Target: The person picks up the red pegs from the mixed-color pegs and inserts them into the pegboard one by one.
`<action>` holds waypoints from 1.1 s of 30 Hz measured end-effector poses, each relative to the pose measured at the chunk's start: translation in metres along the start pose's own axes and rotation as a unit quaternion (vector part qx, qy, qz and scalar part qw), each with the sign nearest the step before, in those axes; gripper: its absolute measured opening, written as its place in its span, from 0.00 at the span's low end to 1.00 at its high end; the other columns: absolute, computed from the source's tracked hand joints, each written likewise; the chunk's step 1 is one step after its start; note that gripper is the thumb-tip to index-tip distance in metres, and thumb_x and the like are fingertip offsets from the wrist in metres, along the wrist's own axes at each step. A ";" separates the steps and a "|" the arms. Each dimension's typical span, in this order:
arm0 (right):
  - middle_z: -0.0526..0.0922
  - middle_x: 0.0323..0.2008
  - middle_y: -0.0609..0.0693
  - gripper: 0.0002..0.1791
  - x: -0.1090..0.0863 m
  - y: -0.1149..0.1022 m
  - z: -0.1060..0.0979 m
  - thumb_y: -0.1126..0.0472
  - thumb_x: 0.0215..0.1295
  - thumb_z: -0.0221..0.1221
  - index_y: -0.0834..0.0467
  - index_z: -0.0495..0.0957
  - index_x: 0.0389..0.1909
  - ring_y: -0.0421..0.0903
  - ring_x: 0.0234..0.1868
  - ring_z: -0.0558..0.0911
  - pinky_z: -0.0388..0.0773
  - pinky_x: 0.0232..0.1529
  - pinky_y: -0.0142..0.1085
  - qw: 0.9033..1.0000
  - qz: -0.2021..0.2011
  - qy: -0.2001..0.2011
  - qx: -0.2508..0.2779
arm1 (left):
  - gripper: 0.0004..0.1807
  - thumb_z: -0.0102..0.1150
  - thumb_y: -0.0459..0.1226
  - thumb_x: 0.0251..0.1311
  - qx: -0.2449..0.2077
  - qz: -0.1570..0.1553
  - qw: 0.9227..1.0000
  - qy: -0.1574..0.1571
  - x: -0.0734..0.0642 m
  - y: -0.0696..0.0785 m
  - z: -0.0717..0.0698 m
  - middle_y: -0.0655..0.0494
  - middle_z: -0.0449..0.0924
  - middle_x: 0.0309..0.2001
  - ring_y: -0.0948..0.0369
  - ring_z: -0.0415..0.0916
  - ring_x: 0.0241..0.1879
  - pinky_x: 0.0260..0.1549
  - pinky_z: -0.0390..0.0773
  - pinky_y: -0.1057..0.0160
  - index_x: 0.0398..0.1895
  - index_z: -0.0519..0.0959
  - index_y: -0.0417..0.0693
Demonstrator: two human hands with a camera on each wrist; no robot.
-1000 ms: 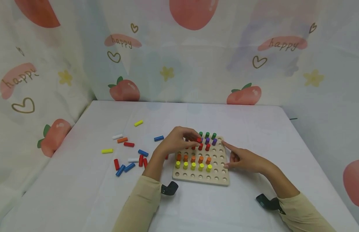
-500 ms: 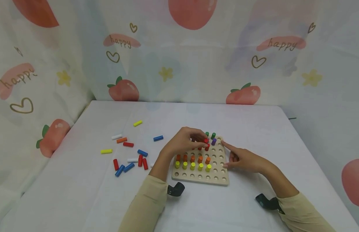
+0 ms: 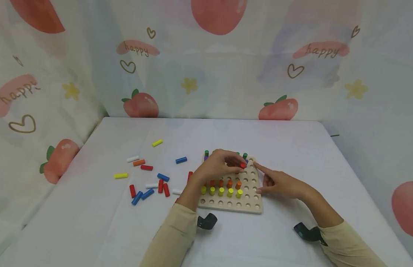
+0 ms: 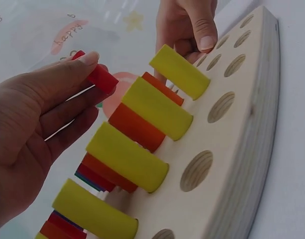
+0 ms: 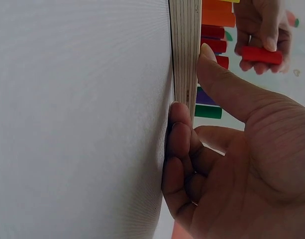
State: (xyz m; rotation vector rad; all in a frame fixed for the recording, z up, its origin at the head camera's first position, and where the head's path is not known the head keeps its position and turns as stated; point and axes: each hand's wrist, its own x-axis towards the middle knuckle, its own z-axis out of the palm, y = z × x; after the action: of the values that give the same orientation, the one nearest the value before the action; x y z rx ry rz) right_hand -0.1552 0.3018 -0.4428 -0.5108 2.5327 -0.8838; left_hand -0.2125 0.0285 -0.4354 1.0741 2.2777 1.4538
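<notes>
In the head view my left hand (image 3: 214, 167) is over the far right part of a wooden pegboard (image 3: 231, 206). Between thumb and fingers it pinches a red peg (image 4: 106, 80), held above the board. My right hand (image 3: 283, 184) steadies the board's right side. Seen from the right wrist, its thumb lies at the top edge and the curled fingers press the board's layered side (image 5: 184, 50). Rows of yellow pegs (image 3: 221, 191) and orange pegs (image 3: 229, 184) stand in the holes. Green pegs (image 3: 245, 155) stand along the far row; my left hand hides most red and purple ones.
Left of the board, loose pegs lie scattered on the white cloth: a blue peg (image 3: 181, 160), a yellow peg (image 3: 121, 175), an orange peg (image 3: 138, 162), a white peg (image 3: 133, 159) and several red ones. A printed curtain (image 3: 206, 74) hangs behind the table.
My left hand has moved right across the board with the red peg in its fingers, uncovering pegs at the far left. My right hand keeps its place at the board's edge.
</notes>
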 end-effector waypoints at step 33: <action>0.74 0.30 0.47 0.53 0.001 0.001 0.001 0.48 0.65 0.71 0.61 0.51 0.82 0.45 0.32 0.73 0.69 0.31 0.35 1.000 0.008 0.003 0.004 | 0.11 0.69 0.38 0.68 0.033 0.005 0.999 0.042 0.006 -0.010 0.018 0.68 0.85 0.40 0.69 0.79 0.39 0.43 0.79 0.71 0.51 0.86 0.49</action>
State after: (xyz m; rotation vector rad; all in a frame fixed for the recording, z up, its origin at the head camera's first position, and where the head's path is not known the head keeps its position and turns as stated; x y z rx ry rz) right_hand -0.1558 0.3014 -0.4443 -0.4849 2.5334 -0.8912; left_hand -0.2114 0.0427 -0.4513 1.0622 2.3977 1.4641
